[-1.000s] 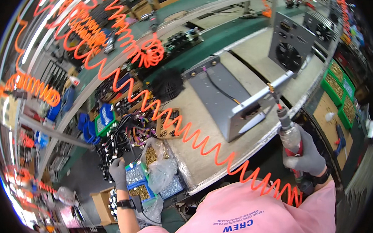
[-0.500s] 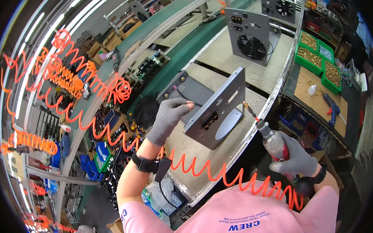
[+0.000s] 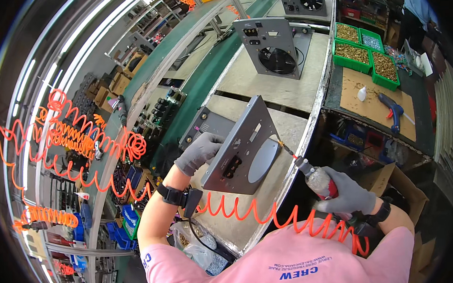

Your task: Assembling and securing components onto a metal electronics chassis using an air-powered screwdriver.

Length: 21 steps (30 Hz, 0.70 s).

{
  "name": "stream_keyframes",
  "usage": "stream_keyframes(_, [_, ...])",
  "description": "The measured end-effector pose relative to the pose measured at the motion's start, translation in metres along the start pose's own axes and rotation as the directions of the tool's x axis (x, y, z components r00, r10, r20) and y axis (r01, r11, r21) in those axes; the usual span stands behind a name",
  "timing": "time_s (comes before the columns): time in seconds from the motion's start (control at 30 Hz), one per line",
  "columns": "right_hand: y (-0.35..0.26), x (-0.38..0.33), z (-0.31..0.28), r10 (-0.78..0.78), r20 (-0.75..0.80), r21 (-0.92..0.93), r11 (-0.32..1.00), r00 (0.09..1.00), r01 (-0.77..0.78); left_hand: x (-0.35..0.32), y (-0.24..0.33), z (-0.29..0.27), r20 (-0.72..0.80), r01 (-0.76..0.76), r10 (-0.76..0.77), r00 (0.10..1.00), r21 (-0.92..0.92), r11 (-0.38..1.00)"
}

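A grey metal panel with an oval opening and several cut-outs stands tilted on the bench, joined to a flat grey plate behind it. My left hand, in a grey glove, reaches to the panel's back side. Its fingers look bent together, but the panel hides their tips and anything in them. In my gloved right hand is a pneumatic screwdriver, fingers wrapped round its body. Its long bit points at the panel's right edge beside the oval opening; whether it touches is unclear.
Farther along the bench stand another grey panel with a fan and a similar one. At right, green bins of small brass-coloured parts, a white bottle and a blue glue gun lie on a side table. An orange coiled hose crosses before me.
My left hand has moved from above the panel's back edge to lower behind it, hiding its fingertips. The panel now stands more turned. My right hand still grips the screwdriver; the whole view has shifted.
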State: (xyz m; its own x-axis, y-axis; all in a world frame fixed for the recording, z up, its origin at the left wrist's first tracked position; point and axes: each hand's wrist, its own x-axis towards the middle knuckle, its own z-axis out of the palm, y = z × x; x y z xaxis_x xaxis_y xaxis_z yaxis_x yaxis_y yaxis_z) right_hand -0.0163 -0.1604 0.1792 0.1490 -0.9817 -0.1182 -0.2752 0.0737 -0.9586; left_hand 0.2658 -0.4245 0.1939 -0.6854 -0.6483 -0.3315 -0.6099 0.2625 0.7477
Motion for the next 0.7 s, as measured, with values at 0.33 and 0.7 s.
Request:
stream_keyframes(0.33, [0.002,0.035,0.012,0.085,0.139,-0.012,0.996,0.987,-0.084,-0.009,0.010,0.004,0.012,0.101,-0.100,0.995,-0.098,0.990])
stream_keyframes(0.7, [0.015,0.071,0.029,0.131,0.291,-0.109,0.989,0.948,-0.103,-0.031,0.041,0.022,-0.155,0.008,0.008,0.988,0.097,0.995])
